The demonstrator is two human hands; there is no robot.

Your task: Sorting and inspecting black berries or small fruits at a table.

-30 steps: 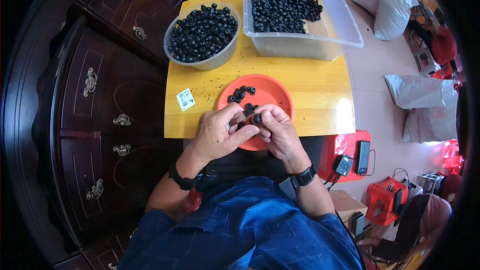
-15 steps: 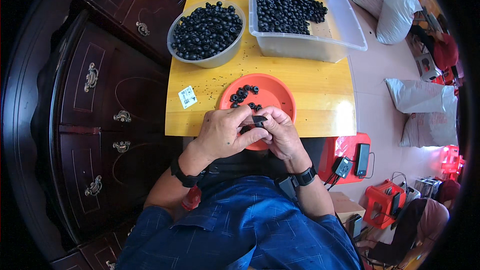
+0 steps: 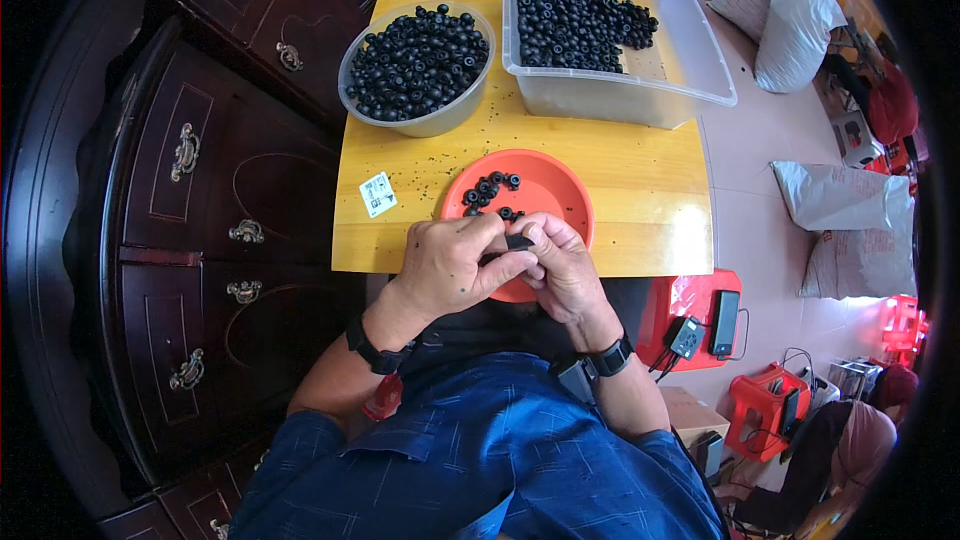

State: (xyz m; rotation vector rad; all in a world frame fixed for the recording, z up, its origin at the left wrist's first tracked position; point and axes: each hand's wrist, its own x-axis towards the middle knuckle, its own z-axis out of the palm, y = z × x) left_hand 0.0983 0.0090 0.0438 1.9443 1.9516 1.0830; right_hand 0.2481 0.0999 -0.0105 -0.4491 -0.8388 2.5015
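Observation:
Over the near part of a round orange-red plastic dish (image 3: 560, 180), my left hand (image 3: 450, 260) and my right hand (image 3: 568, 265) meet, fingers closed. Between their thumbs and fingertips is a small dark wedge-shaped piece (image 3: 518, 241), gripped from both sides. My fingers cover most of it, so its kind and whole shape cannot be told. Just beyond my fingertips, several small round black parts with holes (image 3: 488, 190) lie in the dish, looking like rubber or plastic caps.
On the yellow wooden table (image 3: 640, 200) stand a round tub (image 3: 420, 125) and a clear rectangular bin (image 3: 610, 100), both holding many black parts. A white label (image 3: 378, 194) and dark crumbs lie nearby. Dark cabinets (image 3: 190, 190) flank the left; sacks (image 3: 840, 195) and red stools (image 3: 765, 410) stand right.
Both hands stay together over the dish with only slight finger movement. The dark piece between them is tilted a little differently, and less black shows below it. The view has shifted slightly.

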